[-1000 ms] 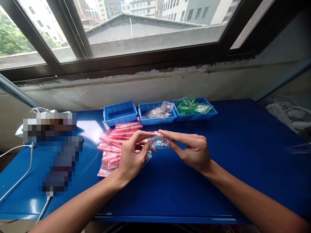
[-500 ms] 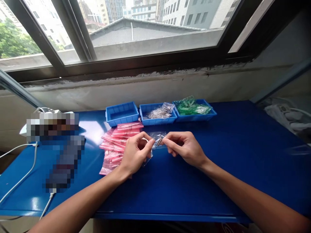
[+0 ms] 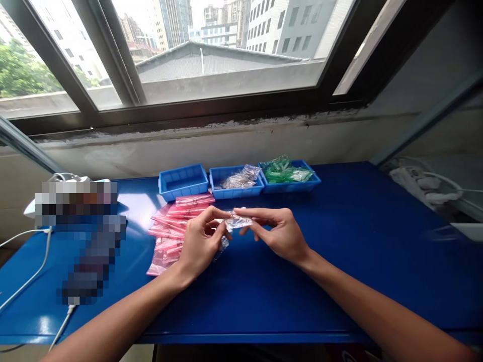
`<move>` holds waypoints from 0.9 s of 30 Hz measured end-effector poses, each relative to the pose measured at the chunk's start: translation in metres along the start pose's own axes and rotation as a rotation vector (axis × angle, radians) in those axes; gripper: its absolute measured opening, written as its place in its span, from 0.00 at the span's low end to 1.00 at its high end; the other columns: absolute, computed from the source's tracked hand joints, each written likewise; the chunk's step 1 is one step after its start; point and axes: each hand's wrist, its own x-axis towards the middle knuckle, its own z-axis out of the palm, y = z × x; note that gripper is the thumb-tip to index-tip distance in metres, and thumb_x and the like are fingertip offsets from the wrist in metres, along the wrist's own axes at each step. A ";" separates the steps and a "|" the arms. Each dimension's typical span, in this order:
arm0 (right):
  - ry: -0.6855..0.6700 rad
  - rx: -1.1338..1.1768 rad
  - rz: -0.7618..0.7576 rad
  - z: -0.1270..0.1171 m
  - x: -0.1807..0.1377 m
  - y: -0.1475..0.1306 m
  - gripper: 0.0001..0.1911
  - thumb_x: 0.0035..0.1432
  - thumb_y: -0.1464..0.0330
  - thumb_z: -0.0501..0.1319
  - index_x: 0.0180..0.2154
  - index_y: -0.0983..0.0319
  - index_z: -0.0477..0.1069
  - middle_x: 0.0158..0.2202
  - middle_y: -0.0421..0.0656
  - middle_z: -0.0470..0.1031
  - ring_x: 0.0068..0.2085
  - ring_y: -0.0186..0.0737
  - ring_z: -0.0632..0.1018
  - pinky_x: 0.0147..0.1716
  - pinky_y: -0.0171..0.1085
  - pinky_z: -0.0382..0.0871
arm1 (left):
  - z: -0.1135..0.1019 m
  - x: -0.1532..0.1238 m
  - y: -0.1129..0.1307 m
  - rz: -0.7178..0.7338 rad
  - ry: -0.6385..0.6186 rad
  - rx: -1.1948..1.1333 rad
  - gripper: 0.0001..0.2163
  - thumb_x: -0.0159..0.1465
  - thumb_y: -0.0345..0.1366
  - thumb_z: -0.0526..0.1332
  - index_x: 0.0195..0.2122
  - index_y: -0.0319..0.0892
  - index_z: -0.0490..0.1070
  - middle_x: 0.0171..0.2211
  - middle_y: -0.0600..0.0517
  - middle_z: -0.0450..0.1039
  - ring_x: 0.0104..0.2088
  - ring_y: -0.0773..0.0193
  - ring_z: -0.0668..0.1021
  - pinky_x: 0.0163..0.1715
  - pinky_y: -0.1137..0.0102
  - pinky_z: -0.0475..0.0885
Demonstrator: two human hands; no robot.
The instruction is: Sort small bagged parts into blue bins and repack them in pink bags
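Swinging level now, the clear plastic bag runs sideways, pinched tight by fingers of the left hand and right hand. Pink plastic bags lie just past the left fingers.

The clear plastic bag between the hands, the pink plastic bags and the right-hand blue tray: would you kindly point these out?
Clear plastic bag [image 3: 238,221]: head view, its crumpled middle.
Pink plastic bags [image 3: 166,230]: head view, the middle of the fanned pile.
Right-hand blue tray [image 3: 290,188]: head view, its front wall.
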 end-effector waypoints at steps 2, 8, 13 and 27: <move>0.006 -0.092 -0.075 -0.001 0.000 -0.001 0.16 0.61 0.70 0.66 0.50 0.58 0.85 0.46 0.48 0.87 0.32 0.45 0.87 0.24 0.38 0.79 | 0.000 0.000 0.000 0.028 0.011 -0.013 0.08 0.68 0.39 0.65 0.42 0.40 0.75 0.29 0.51 0.79 0.23 0.66 0.80 0.19 0.76 0.72; -0.050 -0.086 -0.064 -0.002 0.002 -0.007 0.11 0.64 0.62 0.67 0.40 0.60 0.87 0.29 0.44 0.86 0.24 0.40 0.82 0.24 0.36 0.77 | 0.000 0.000 0.003 -0.022 -0.004 -0.031 0.13 0.68 0.45 0.66 0.34 0.40 0.71 0.24 0.53 0.76 0.19 0.69 0.75 0.17 0.77 0.67; -0.154 0.134 0.169 0.002 0.010 -0.006 0.20 0.60 0.52 0.70 0.31 0.64 0.83 0.20 0.41 0.77 0.17 0.34 0.75 0.16 0.31 0.66 | -0.003 0.001 0.002 -0.083 -0.038 -0.132 0.18 0.68 0.51 0.64 0.32 0.41 0.67 0.14 0.62 0.63 0.12 0.75 0.61 0.14 0.79 0.56; -0.139 -0.165 0.053 0.004 0.018 0.014 0.19 0.64 0.63 0.67 0.54 0.61 0.81 0.47 0.51 0.85 0.44 0.51 0.85 0.44 0.49 0.81 | -0.007 0.003 0.001 -0.043 0.042 -0.315 0.15 0.71 0.49 0.61 0.37 0.42 0.69 0.17 0.61 0.65 0.12 0.73 0.62 0.12 0.77 0.58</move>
